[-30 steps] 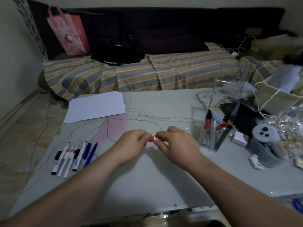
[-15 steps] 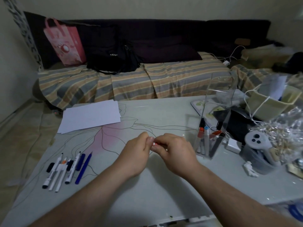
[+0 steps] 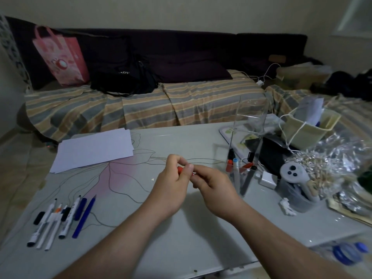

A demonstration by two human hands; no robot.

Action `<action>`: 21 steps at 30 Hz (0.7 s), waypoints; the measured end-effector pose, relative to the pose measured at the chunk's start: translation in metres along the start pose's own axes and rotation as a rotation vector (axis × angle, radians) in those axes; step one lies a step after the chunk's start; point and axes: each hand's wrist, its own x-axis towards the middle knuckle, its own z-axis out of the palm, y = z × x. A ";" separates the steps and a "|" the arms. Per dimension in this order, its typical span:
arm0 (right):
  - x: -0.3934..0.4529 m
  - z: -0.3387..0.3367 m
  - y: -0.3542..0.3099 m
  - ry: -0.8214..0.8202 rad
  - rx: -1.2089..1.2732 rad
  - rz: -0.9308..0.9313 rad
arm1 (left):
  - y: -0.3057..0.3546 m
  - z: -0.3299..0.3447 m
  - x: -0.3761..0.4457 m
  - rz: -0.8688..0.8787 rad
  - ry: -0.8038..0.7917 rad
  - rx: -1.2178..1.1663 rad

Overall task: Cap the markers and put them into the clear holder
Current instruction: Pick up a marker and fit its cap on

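Observation:
Both my hands meet over the middle of the table. My left hand [image 3: 174,179] pinches a red cap [image 3: 179,169] between thumb and fingers. My right hand [image 3: 213,183] grips the red marker, whose body is almost wholly hidden inside the fist, right against the cap. The clear holder [image 3: 244,158] stands just right of my right hand with several capped markers [image 3: 235,168] inside. At the table's front left lies a row of loose markers and pens [image 3: 60,218], some uncapped, with a loose black cap [image 3: 39,215] beside them.
White paper sheets [image 3: 94,149] lie at the back left of the table. The right side is crowded: a grey pot with a controller [image 3: 296,178], a white adapter [image 3: 266,177], crinkled cellophane [image 3: 346,162] and a cream bag [image 3: 310,129]. A striped sofa [image 3: 181,103] runs behind the table.
Both hands have lifted slightly and turned, still together on the red marker and cap. The camera tilted, shifting the scene; the markers on the table have not moved.

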 end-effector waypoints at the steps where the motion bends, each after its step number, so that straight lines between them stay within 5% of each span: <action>1: 0.000 -0.003 0.004 -0.001 -0.040 0.004 | 0.000 0.004 0.001 0.001 -0.010 -0.036; 4: 0.002 -0.019 0.011 0.069 -0.004 0.016 | 0.003 0.015 0.002 0.048 -0.086 -0.071; 9: 0.011 -0.070 0.009 0.434 0.211 0.064 | 0.009 0.027 -0.004 0.056 -0.186 0.011; 12: 0.016 -0.098 0.028 0.577 0.076 0.139 | 0.009 0.031 -0.006 0.028 -0.226 0.030; 21: 0.011 -0.091 0.069 0.343 -0.469 0.270 | 0.000 0.037 -0.005 -0.002 -0.281 0.119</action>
